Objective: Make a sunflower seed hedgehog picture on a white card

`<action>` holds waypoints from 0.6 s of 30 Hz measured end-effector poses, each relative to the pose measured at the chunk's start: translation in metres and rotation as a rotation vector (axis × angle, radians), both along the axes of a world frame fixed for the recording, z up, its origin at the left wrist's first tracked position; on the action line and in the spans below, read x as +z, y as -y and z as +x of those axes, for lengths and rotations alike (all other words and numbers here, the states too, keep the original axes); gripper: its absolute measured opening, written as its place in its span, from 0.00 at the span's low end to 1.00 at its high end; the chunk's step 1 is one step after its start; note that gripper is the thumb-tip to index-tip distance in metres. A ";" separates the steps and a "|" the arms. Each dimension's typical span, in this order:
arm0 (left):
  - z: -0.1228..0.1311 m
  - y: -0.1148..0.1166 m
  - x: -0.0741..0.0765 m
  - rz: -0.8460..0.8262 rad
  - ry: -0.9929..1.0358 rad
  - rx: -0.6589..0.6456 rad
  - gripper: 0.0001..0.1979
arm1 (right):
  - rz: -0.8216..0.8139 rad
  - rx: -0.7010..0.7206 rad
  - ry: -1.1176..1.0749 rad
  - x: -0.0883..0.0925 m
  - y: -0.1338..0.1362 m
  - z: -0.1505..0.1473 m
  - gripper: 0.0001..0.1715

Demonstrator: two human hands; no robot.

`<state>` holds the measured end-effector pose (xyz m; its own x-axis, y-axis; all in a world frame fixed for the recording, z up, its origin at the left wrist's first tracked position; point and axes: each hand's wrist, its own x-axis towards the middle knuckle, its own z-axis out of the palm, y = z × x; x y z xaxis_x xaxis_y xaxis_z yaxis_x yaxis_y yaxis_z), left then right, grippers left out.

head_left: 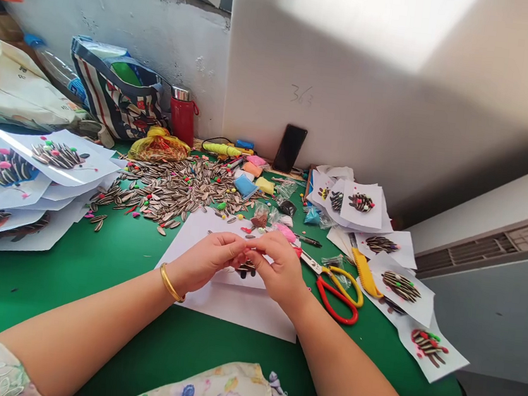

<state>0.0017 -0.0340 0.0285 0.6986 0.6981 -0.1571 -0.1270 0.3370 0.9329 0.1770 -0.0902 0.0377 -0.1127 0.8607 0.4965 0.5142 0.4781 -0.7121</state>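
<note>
Seeds and paper fill the head view. At the centre of the frame the left hand (206, 260) and the right hand (279, 270) meet fingertip to fingertip above a white paper sheet (233, 302) lying on the green counter (68, 277). Both hands are pinched closed on something small between them; whether it is a seed or a bit of clay is hidden by the fingers. Just under the fingertips, on the sheet, sits a small seed figure (247, 269) of only a few striped seeds, far sparser than the finished ones around it, so this piece looks barely begun.

Finished seed pictures (10, 169) with coloured clay dots are stacked at the left edge of the frame, and more seed pictures (361, 203) fan out at centre right and lower right, so many pieces appear to be done. Above the hands, a big heap of sunflower seeds (170, 184) spreads over the counter. Red-and-yellow scissors (339, 292) lie just right of the right hand, near a yellow utility knife (366, 274). Small bags of coloured clay (246, 186) sit above the sheet, with a red flask (182, 119) and a black phone (290, 148) against the wall.
</note>
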 end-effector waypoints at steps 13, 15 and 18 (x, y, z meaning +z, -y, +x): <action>0.000 0.000 0.002 0.023 -0.023 -0.012 0.17 | 0.009 0.035 -0.029 0.004 0.001 0.000 0.08; 0.000 0.000 0.001 0.028 -0.013 -0.034 0.17 | 0.012 0.004 -0.029 0.003 0.001 0.000 0.07; -0.001 -0.001 -0.001 0.026 -0.018 -0.013 0.16 | 0.006 0.003 -0.017 0.002 0.000 0.002 0.06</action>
<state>0.0007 -0.0328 0.0277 0.7050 0.6928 -0.1517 -0.1062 0.3146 0.9433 0.1786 -0.0900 0.0397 -0.1065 0.8575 0.5033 0.5009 0.4835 -0.7178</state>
